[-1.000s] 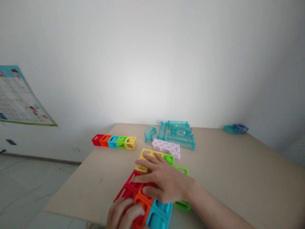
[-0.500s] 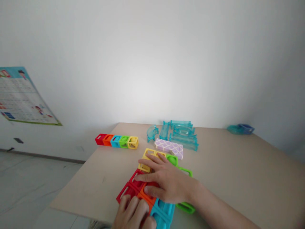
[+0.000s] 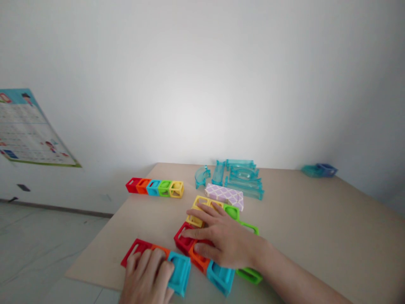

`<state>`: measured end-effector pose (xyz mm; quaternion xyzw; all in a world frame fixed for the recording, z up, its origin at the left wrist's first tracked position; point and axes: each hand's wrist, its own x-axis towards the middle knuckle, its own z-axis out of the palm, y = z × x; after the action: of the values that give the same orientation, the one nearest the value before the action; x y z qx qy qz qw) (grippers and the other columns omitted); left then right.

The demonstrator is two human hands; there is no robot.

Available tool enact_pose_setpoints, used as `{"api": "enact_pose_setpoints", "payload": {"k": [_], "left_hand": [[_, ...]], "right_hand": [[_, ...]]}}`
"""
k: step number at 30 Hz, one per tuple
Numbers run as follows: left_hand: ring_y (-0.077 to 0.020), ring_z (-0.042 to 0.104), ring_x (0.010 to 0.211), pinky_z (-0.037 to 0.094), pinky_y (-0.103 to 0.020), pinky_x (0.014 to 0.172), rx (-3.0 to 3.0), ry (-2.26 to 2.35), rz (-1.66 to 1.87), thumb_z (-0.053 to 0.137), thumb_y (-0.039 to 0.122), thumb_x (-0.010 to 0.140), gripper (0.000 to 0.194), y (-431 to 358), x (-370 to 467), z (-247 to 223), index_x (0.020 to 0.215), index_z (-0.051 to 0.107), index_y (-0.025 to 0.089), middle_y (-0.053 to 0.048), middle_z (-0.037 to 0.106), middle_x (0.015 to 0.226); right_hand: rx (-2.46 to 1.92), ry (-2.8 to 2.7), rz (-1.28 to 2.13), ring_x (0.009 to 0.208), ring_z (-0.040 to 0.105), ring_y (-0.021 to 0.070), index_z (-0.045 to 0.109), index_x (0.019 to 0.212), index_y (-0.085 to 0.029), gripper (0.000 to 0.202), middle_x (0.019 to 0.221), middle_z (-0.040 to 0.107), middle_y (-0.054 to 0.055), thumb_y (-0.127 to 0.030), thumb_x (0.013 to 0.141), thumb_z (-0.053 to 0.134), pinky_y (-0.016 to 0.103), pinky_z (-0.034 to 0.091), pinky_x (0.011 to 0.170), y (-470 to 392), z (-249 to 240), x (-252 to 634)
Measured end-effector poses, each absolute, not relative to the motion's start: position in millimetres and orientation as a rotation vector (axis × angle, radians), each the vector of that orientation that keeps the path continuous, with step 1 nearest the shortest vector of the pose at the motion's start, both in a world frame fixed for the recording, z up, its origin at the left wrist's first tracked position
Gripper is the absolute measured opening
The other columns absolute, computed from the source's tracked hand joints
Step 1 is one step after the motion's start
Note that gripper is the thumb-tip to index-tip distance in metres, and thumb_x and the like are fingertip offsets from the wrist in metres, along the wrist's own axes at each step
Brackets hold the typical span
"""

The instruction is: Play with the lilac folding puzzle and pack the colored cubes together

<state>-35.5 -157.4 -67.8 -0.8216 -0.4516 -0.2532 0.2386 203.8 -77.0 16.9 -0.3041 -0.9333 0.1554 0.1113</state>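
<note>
My left hand (image 3: pixel 147 274) grips a row of red, orange and blue blocks (image 3: pixel 179 272) from above, its fingers curled over the red and orange ones. My right hand (image 3: pixel 221 238) lies spread on a group of joined blocks, fingertips on the yellow (image 3: pixel 193 220) and red (image 3: pixel 183 238) ones, thumb on an orange one (image 3: pixel 200 261). A blue block (image 3: pixel 221 276) and green blocks (image 3: pixel 249 274) show around that palm. A narrow gap parts the left row from this group.
A row of five coloured blocks (image 3: pixel 159 188) lies at the back left. Behind the right hand are a purple patterned block (image 3: pixel 224 195) and several clear teal track pieces (image 3: pixel 243 181). A blue piece (image 3: pixel 326 170) sits at the far right of the table (image 3: pixel 303 219).
My left hand has moved left with the red, orange and blue row, which is now apart from the group. The group under my right hand has shifted slightly right.
</note>
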Motion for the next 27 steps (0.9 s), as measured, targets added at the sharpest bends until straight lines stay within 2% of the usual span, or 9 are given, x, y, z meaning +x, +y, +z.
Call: {"api": "enact_pose_setpoints", "payload": {"k": [6,11,18,27], "left_hand": [[-0.0268,0.049,0.082,0.033,-0.038,0.075,-2.291,-1.379,-0.572,0.058,0.016,0.078,0.009,-136.1,-75.5,-60.3,0.084,0.055,0.022,-0.006,0.057,0.087],[-0.0273,0.051,0.086,0.035,-0.037,0.074,-2.268,-1.670,-0.440,0.054,0.014,0.081,0.009,-97.3,-89.1,-44.9,0.086,0.056,0.021,-0.006,0.056,0.090],[-0.0273,0.052,0.095,0.036,-0.037,0.077,-2.303,-1.738,-0.342,0.050,0.014,0.085,0.009,-48.4,-67.4,-30.3,0.089,0.054,0.021,-0.006,0.055,0.098],[-0.0270,0.052,0.099,0.035,-0.038,0.077,-2.311,-1.747,-0.443,0.049,0.015,0.086,0.012,-12.4,-37.2,-30.7,0.093,0.057,0.021,-0.007,0.059,0.100]], "right_hand": [[-0.912,-2.730,0.475,0.145,0.024,0.0329,0.052,0.135,-0.048,0.041,0.155,0.037,-0.002,-0.042,0.094,0.055,0.061,0.014,0.115,-76.5,16.2,203.2],[-0.903,-2.734,0.478,0.143,0.028,0.0315,0.055,0.133,-0.046,0.041,0.155,0.036,-0.001,-0.041,0.093,0.056,0.060,0.014,0.115,-77.5,18.4,202.1],[-0.915,-2.734,0.525,0.144,0.024,0.0329,0.054,0.134,-0.047,0.041,0.156,0.035,-0.003,-0.041,0.093,0.055,0.062,0.012,0.115,-78.1,20.5,202.2],[-0.912,-2.731,0.598,0.146,0.019,0.0349,0.046,0.138,-0.050,0.048,0.157,0.033,-0.004,-0.040,0.092,0.056,0.065,0.008,0.114,-77.7,22.2,203.5]]}}
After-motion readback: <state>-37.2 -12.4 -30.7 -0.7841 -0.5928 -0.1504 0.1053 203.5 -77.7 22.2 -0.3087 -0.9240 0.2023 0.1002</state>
